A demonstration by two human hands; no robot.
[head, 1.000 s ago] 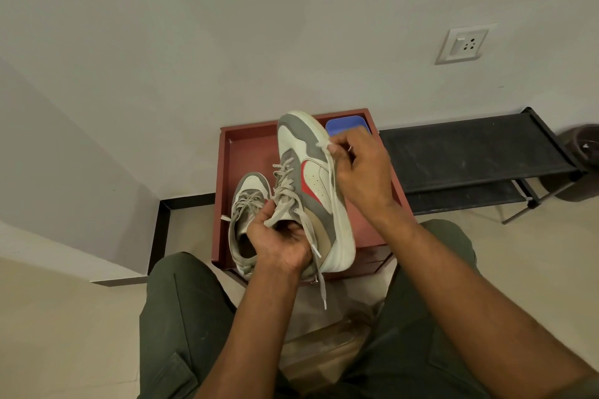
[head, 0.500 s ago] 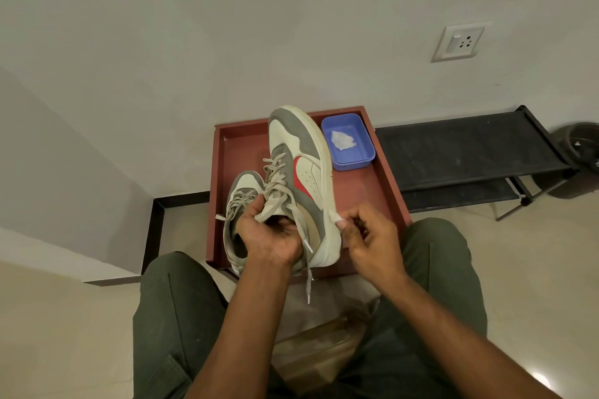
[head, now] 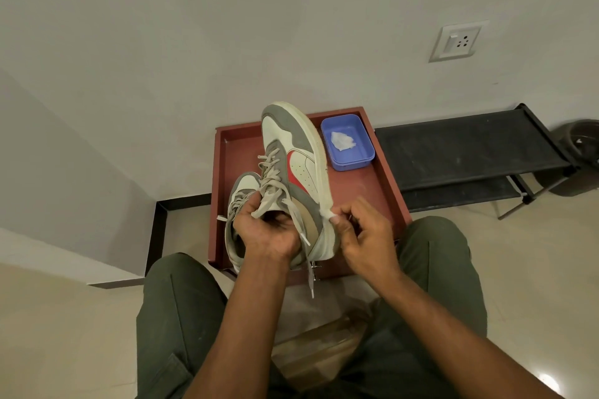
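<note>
Head view, looking down past a seated person's knees. The left grip [head: 269,233], a bare hand, is curled round the collar and tongue of a grey, white and red sneaker [head: 301,168] and holds it toe-up above a red tray [head: 385,197]. The right grip [head: 363,236] pinches a small white wipe [head: 325,213] against the sole edge near the heel. A second sneaker [head: 241,201] lies in the tray beside the left grip. A blue tub [head: 363,159] sits at the tray's far right corner. To clean well, it likely helps to brace the shoe firmly and draw the wipe along the rim in short, pressed strokes.
</note>
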